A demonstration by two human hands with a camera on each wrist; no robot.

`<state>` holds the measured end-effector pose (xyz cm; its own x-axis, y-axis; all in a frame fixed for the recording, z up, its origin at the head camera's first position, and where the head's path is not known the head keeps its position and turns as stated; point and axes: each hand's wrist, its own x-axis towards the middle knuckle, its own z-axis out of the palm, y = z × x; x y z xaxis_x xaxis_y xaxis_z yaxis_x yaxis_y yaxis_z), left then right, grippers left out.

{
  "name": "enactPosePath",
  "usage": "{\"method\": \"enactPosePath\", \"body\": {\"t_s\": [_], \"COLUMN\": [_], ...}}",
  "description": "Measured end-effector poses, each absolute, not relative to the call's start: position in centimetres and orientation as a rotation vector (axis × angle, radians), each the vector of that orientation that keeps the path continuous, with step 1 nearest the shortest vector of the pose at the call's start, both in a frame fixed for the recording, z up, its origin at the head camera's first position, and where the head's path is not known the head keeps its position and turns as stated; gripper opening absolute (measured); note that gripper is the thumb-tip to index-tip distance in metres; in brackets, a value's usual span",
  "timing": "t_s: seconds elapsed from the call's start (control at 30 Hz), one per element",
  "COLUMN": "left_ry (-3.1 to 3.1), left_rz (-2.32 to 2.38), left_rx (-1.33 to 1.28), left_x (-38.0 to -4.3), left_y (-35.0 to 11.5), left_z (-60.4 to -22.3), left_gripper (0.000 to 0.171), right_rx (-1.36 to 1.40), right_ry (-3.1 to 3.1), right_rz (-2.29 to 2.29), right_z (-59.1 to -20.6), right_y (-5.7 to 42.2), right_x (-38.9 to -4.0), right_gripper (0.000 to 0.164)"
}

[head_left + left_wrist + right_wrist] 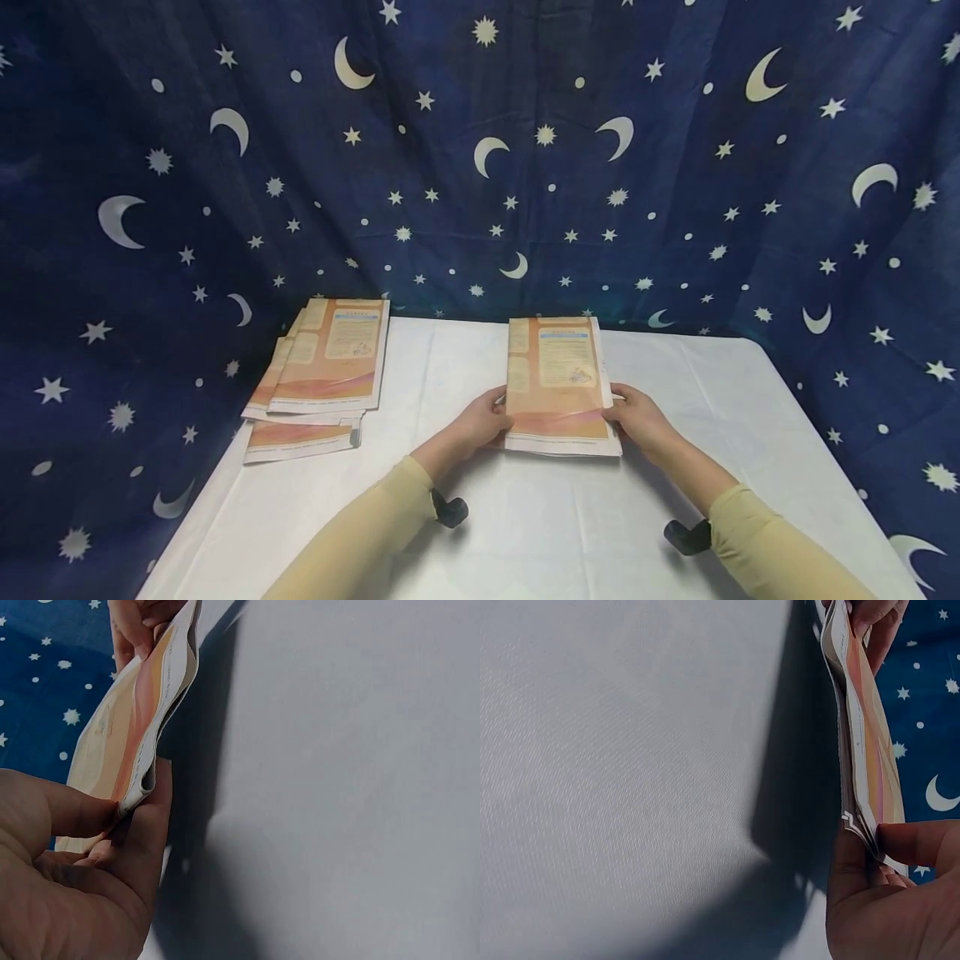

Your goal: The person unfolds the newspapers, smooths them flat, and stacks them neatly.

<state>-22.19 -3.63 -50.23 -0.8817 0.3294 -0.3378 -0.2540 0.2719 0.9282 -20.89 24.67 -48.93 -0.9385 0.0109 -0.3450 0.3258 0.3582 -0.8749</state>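
Observation:
Both hands hold a folded, newspaper-like sheet (558, 383) printed in orange and cream, its white margin toward me. My left hand (483, 421) pinches its left side, the folded edge, thumb on top and fingers beneath, as the left wrist view shows at the fold (142, 784). On the opposite side my right hand (637, 421) pinches the layered open edge the same way; in the right wrist view the thumb (911, 841) lies on the printed face. A shadow falls on the cloth under the raised near edge of the folded paper.
At the table's left lies a fanned pile of similar folded papers (326, 358), overlapping one another. A white cloth covers the table (525, 533). Behind it hangs a dark blue curtain (450, 167) with moons and stars.

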Motion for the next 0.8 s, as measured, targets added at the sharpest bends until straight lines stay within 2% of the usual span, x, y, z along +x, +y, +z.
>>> {"method": "enactPosePath", "body": {"t_s": [0.8], "left_ry": [2.268], "left_rz": [1.476], "left_rx": [0.134], "left_x": [-22.4], "left_y": [-2.5], "left_z": [-51.0], "left_gripper": [0.08], "right_rx": [0.326], "right_ry": [2.422], "right_rz": [-1.442], "right_z": [-49.9], "right_y": [25.1], "right_x": [-21.2], "right_gripper": [0.065]}}
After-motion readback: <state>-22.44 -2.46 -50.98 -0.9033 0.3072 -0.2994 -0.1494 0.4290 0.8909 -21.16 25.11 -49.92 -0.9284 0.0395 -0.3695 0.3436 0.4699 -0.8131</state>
